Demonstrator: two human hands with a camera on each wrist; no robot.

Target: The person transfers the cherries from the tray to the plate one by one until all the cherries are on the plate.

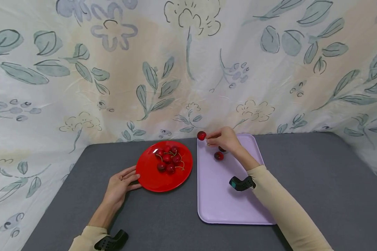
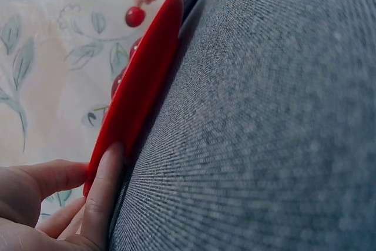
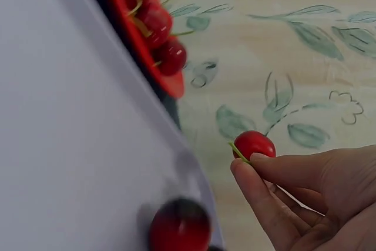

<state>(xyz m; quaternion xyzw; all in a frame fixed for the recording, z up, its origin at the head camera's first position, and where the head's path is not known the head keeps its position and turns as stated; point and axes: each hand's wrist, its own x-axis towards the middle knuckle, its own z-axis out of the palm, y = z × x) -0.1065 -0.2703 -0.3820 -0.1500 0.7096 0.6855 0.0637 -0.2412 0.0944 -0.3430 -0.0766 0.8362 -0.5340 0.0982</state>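
Note:
My right hand (image 1: 223, 140) pinches a cherry (image 1: 201, 135) by its green stem between thumb and forefinger, above the far left corner of the lilac tray (image 1: 229, 205). In the right wrist view the stem of that cherry (image 3: 254, 144) runs down to the fingertips. On the tray, a dark red cherry (image 1: 219, 156) lies below the hand, and another is partly hidden by it. My left hand (image 1: 119, 186) grips the left rim of a red plate (image 1: 160, 184), thumb on top and fingers beneath, as the left wrist view shows. Several cherries (image 1: 167, 158), some with stems, sit on the plate.
A dark grey cloth covers the table (image 1: 317, 181). Behind it hangs a pale curtain (image 1: 122, 87) with leaves and flowers. A narrow grey strip of table separates plate and tray. Black wrist cameras (image 1: 242, 183) sit on both forearms.

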